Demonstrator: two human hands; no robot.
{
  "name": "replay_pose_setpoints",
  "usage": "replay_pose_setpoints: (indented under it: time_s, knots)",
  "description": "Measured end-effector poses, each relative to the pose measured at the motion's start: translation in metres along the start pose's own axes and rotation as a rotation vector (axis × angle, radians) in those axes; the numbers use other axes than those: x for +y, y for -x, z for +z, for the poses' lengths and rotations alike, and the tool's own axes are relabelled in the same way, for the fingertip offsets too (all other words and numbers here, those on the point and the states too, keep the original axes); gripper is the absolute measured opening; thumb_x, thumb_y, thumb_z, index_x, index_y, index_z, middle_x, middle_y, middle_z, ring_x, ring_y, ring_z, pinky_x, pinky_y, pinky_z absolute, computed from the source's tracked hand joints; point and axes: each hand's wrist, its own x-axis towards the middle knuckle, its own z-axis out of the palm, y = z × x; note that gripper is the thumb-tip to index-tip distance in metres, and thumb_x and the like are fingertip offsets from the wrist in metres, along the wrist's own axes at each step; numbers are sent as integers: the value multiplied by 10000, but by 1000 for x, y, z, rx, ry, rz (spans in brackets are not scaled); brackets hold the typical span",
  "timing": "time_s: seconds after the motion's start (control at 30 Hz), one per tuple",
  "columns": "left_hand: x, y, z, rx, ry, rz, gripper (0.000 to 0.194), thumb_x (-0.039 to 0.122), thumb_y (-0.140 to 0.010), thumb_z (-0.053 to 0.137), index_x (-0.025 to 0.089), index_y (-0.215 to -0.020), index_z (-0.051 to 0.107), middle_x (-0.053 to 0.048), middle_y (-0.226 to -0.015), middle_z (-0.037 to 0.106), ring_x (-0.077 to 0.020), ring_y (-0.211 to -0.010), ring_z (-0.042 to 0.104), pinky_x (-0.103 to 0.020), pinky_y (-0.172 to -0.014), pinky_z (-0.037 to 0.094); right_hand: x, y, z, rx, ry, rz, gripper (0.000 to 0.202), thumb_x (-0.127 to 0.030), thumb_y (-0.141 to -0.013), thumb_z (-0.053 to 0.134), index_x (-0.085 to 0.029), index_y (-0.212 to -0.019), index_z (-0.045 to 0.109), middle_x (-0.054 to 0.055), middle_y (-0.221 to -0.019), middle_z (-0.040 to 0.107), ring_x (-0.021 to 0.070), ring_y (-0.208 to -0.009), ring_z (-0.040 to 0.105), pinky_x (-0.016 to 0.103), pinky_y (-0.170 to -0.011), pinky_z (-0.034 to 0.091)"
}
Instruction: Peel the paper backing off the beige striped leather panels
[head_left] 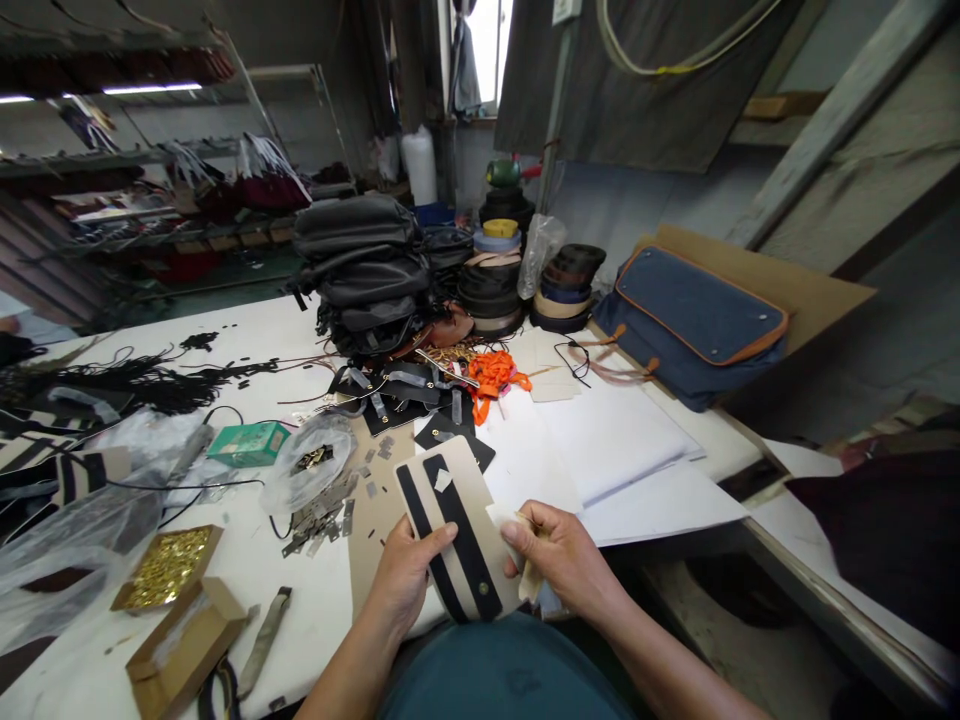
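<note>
Teal garment (502,672), striped panel (459,510), left fingers (441,540) clamped on its left edge, right fingers (523,541) pinching pale scrap (530,580)

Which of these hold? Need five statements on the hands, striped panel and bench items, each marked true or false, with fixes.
1. The left hand holds the striped panel. True.
2. The right hand pinches the orange bundle. False: it pinches a pale piece; the orange bundle lies on the table.
3. The green box is beside a clear plastic bag. True.
4. The navy bag is left of the stacked black bags. False: the navy bag is to their right.
5. The striped panel has two dark stripes. True.
</note>
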Motion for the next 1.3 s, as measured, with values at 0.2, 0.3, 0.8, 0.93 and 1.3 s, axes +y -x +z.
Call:
replay_pose_setpoints:
  time_s: [0.2,0.3,0.8,0.93,1.3]
  knots:
    - [-14,18,8,-16,60,-14,606,330,-759,873,143,-1285,637,-161,-1169,783,-320,-1040,756,-462,-964,581,5,-3,-2,-68,-55,25,392,-581,-879,693,-202,-974,657,-45,-562,646,115,-420,523,206,-412,386]
    - [-18,24,8,-87,-5,-59,582,333,-747,877,122,-1253,681,-167,-1138,793,-341,-1031,757,-482,-964,580,8,-2,-6,-54,-3,42,427,-621,-874,678,-200,-839,619,-32,-554,644,110,-399,504,206,-395,358]
    - [-39,12,10,-239,-252,-163,576,592,-853,721,115,-1175,745,-143,-1069,811,-286,-905,764,-381,-856,579,47,12,-34,-164,290,27,490,-587,-937,615,-198,-682,461,-59,-607,403,98,-558,391,221,-511,277]
    - [-38,13,23,-211,-178,-116,550,556,-879,707,134,-1233,706,-130,-1081,808,-263,-877,765,-360,-818,588,45,10,-35,-158,343,45,493,-568,-938,605,-208,-662,412,-63,-600,352,101,-564,349,230,-507,247]
    - [-32,17,67,24,-599,107,277,328,-748,756,131,-942,761,-77,-863,808,-246,-790,742,-335,-738,589,46,3,-32,-91,529,-106,457,-470,-978,526,-209,-633,377,-57,-588,354,110,-581,360,250,-517,212]
